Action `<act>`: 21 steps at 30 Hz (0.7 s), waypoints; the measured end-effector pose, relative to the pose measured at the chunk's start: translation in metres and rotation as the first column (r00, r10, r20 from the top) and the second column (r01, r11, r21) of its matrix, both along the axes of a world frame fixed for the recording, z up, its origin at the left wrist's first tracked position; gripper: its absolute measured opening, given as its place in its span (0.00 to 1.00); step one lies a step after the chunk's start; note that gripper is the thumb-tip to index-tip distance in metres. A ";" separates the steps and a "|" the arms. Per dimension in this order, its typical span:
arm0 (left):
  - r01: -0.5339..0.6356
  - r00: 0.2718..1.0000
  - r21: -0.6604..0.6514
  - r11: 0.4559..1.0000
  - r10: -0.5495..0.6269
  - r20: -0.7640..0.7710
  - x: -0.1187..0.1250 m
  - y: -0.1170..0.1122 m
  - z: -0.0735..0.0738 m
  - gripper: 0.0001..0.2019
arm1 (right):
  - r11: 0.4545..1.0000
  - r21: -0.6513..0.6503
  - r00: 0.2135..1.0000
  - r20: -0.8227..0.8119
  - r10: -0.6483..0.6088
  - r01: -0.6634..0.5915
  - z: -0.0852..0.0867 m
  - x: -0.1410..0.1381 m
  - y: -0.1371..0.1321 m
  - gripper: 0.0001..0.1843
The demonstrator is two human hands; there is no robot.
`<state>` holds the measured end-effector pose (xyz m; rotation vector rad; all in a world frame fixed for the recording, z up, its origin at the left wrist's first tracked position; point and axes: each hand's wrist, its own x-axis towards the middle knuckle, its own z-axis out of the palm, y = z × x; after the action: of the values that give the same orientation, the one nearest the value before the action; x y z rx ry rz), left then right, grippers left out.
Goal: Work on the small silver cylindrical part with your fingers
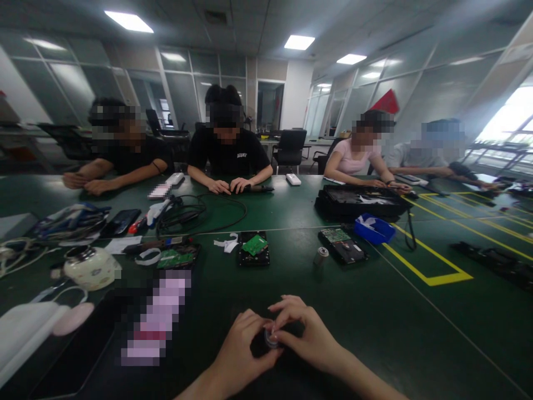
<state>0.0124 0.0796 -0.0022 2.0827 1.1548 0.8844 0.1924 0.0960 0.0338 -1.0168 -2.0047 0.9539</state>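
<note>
Close to me over the table, my left hand (246, 345) curls its thumb and fingers around a small round metal part (271, 340). My right hand (306, 333) is closed too, its thumb and index fingertips pinched together at the part's top edge. What exactly sits between those fingertips is too small to make out. Beyond my hands stands a small silver metal cylinder (321, 255). To its right lies a hard drive (343, 244) with a green circuit board, and a second hard drive (254, 248) with a loose green board lies further left.
Several people sit across the green table (375, 333). A black case (362, 203) and a blue tray (375, 229) are at the right. Cables (195, 216), a cream jar (92, 268), another drive (179, 256) and a large dark device (79, 350) occupy the left.
</note>
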 end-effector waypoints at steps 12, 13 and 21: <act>0.001 1.000 -0.038 0.999 -0.001 -0.013 0.001 -0.001 0.003 0.13 | 0.985 0.022 0.981 -0.092 -0.169 0.172 0.006 0.008 0.006 0.08; -0.001 1.000 -0.036 0.999 0.000 -0.011 0.001 -0.001 0.003 0.12 | 0.989 0.039 0.986 -0.088 -0.140 0.144 0.007 0.009 0.006 0.09; 0.002 1.000 0.017 1.000 -0.002 0.019 0.001 0.001 -0.003 0.07 | 0.992 0.106 0.997 -0.028 0.072 -0.068 0.002 0.002 0.000 0.05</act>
<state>0.0132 0.0806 -0.0049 2.0842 1.1389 0.9142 0.1948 0.0963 0.0362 -0.8743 -2.0532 0.8855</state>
